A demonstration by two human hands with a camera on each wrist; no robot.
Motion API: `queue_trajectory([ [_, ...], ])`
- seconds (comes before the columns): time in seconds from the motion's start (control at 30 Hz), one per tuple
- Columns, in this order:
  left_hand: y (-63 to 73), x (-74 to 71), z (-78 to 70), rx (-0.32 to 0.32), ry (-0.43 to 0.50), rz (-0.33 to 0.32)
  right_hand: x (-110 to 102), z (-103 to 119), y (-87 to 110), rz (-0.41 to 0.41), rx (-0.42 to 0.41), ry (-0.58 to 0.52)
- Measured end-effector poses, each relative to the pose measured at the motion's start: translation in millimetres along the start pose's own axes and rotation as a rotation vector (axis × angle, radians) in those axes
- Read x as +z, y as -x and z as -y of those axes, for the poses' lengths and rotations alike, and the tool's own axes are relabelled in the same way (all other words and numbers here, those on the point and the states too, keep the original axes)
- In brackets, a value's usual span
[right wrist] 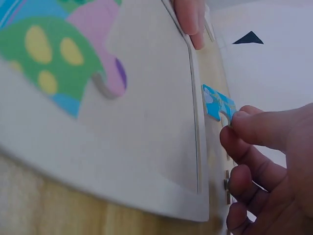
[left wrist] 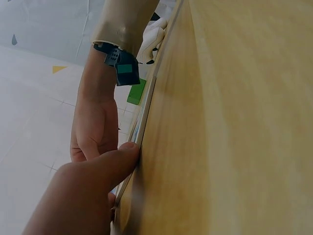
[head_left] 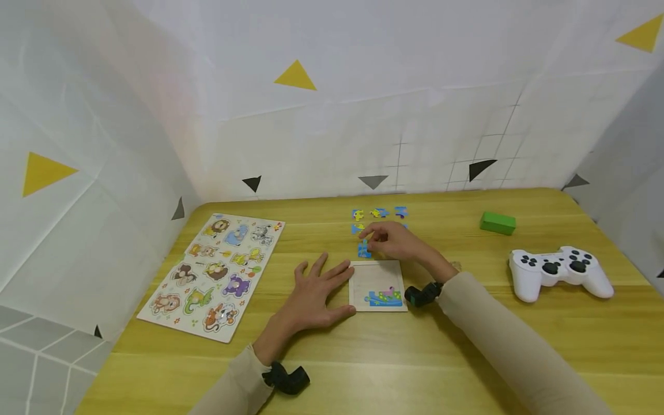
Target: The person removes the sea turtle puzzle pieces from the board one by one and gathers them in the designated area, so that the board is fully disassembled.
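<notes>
A small wooden puzzle board lies on the table, with several joined pieces in its lower right part. My left hand is spread beside it, thumb and fingertips at the board's left edge. Past the board's far edge, my right hand pinches a blue puzzle piece between thumb and index finger; the right wrist view shows the piece tilted up beside the board's rim. More loose puzzle pieces lie farther back, and the right hand covers part of that group.
At the left lies a large animal puzzle board filled with animal figures. A green block and a white game controller stand on the right side of the wooden table. White sheeting rises behind the table's far edge.
</notes>
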State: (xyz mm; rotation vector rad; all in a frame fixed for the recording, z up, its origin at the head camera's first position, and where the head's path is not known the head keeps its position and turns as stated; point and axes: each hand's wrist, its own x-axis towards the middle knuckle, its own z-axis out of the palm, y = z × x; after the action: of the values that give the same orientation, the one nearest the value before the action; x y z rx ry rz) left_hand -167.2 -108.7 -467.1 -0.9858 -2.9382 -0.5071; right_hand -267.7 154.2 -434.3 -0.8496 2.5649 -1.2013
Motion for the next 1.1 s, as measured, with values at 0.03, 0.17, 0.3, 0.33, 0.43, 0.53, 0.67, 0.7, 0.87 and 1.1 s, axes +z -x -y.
queue_trajectory([
  [0.03, 0.0, 0.0, 0.1, 0.0, -0.001, 0.002, -0.1, 0.5, -0.8, 0.002, 0.004, 0.004],
  [0.17, 0.4, -0.7, -0.4, 0.002, 0.003, 0.003, -0.1, 2.0, -3.0, 0.025, 0.02, 0.025],
  [0.3, 0.3, -0.4, -0.4, 0.006, 0.006, -0.002, 0.2, 3.4, -3.7, 0.043, 0.04, 0.038],
  [0.33, 0.3, -0.3, -0.4, 0.007, 0.007, -0.003, 0.3, 3.8, -3.8, 0.046, 0.043, 0.04],
  [0.43, 0.3, -0.4, -0.5, 0.002, 0.009, 0.0, 0.8, 5.0, -4.2, 0.051, 0.048, 0.045],
  [0.53, 0.7, -0.5, -0.5, 0.003, 0.008, -0.002, 1.1, 5.4, -4.3, 0.059, 0.043, 0.04],
  [0.67, 1.0, -0.4, -0.2, 0.001, 0.002, 0.003, 2.1, 4.4, -4.0, 0.067, 0.031, 0.039],
  [0.7, 1.0, -0.4, -0.2, 0.0, 0.001, 0.005, 2.7, 4.0, -4.0, 0.065, 0.027, 0.043],
  [0.87, 1.2, -0.3, -0.4, 0.0, 0.002, 0.001, 5.7, 4.8, -4.4, 0.041, 0.031, 0.1],
  [1.1, 0.9, -0.3, -0.6, 0.008, 0.012, -0.006, 8.1, 7.0, -6.8, 0.027, 0.017, 0.154],
])
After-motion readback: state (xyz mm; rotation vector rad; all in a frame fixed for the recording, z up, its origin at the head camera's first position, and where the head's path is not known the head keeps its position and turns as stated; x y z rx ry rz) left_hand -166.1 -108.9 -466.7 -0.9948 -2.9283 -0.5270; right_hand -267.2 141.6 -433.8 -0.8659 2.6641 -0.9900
